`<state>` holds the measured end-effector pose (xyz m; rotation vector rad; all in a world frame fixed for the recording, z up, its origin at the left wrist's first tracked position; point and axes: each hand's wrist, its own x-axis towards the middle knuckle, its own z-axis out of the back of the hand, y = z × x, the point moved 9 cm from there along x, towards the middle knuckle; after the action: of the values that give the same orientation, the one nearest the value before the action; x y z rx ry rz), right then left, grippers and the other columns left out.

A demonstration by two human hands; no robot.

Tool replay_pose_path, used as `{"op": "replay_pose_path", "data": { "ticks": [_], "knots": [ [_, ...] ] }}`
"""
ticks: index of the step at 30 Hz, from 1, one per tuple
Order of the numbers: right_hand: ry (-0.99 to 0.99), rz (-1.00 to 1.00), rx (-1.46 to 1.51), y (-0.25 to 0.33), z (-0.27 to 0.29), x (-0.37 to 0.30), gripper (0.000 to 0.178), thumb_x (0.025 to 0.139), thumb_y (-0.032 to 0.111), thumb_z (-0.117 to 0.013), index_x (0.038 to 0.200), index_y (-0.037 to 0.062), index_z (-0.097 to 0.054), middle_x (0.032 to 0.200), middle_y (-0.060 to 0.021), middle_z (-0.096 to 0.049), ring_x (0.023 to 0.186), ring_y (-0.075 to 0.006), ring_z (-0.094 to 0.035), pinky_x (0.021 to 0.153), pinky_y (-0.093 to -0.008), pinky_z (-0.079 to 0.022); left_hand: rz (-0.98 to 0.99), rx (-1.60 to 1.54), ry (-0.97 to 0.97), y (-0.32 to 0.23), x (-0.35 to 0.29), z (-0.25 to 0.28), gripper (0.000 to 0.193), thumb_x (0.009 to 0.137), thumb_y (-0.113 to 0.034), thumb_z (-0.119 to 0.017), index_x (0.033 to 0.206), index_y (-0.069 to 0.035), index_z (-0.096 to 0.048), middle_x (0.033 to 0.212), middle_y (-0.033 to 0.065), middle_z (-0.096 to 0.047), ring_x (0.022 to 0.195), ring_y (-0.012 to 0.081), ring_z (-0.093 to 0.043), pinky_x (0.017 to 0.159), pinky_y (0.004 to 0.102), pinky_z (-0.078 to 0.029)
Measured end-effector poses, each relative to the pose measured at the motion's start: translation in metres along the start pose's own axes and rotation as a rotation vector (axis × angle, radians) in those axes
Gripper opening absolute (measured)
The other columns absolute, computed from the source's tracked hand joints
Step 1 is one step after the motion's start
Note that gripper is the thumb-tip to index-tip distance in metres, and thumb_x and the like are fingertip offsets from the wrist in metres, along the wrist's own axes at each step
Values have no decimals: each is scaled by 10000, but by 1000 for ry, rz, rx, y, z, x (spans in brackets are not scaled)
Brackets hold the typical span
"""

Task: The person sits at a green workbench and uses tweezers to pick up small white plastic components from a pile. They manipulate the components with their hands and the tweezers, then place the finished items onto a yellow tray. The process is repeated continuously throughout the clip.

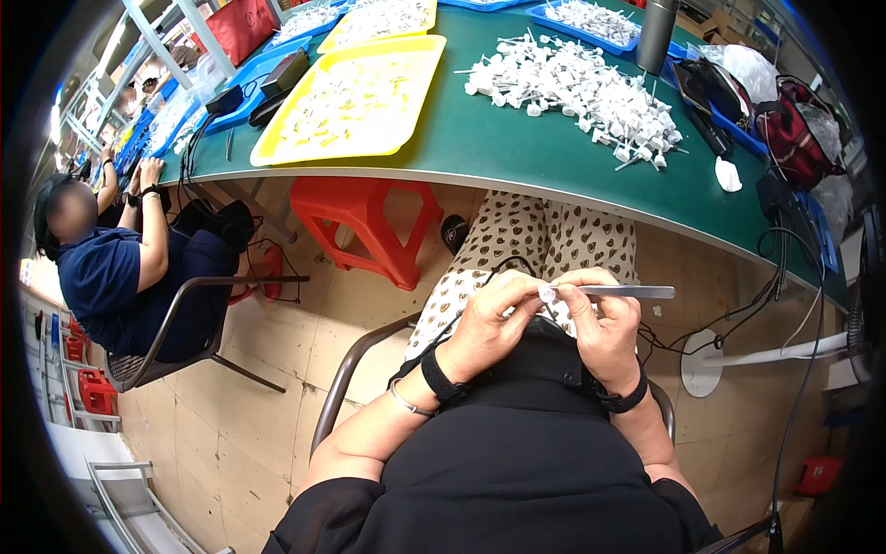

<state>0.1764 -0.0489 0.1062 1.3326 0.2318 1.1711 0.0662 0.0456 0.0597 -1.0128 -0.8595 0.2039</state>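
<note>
My left hand [494, 319] and my right hand [600, 323] meet over my lap, below the table edge. A small white plastic part [546, 294] is pinched in the fingertips of my left hand. My right hand grips metal tweezers [628, 292] that lie level, their tip touching the white part. Both wrists wear black bands. On the green table [517, 148] above lies a heap of the same white parts [581, 88].
A yellow tray [355, 97] of small pieces sits at the table's left, blue trays [591, 23] behind. A grey bottle [657, 35], bags and cables crowd the right. A red stool [365, 222] stands under the table. Another person [120, 268] sits at left.
</note>
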Motion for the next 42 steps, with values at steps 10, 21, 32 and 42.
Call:
{"op": "replay_pose_path", "data": {
  "ticks": [10, 21, 32, 42],
  "knots": [
    [7, 161, -69, 9, 0, 2, 46, 923, 31, -729, 951, 1, -708, 843, -96, -698, 732, -235, -646, 651, -337, -502, -1, -16, 18, 1, -1, -2, 228, 877, 63, -708, 1087, -25, -698, 960, 116, -681, 889, 294, -663, 775, 362, -534],
    [33, 186, -73, 10, -3, 3, 45, 902, 7, -729, 934, -4, -699, 860, -98, -708, 752, -257, -649, 672, -357, -509, -3, -10, 25, 1, -1, -3, 237, 881, 60, -706, 1104, -21, -699, 976, 122, -685, 902, 294, -669, 782, 359, -539],
    [105, 1, -2, 0, -1, 4, 65, 924, 24, -724, 959, -26, -703, 880, -112, -708, 778, -230, -681, 689, -334, -532, 10, -48, 34, 4, -2, -2, 213, 890, 54, -706, 1089, -20, -695, 969, 119, -691, 887, 282, -678, 773, 350, -544],
    [-12, -26, 104, -10, 0, -3, 82, 941, 24, -725, 1003, -29, -710, 932, -108, -719, 793, -189, -693, 711, -302, -556, 3, -32, 3, 1, 1, 2, 137, 927, 37, -699, 1060, 0, -698, 955, 95, -702, 822, 181, -686, 712, 295, -564]
  ]
}}
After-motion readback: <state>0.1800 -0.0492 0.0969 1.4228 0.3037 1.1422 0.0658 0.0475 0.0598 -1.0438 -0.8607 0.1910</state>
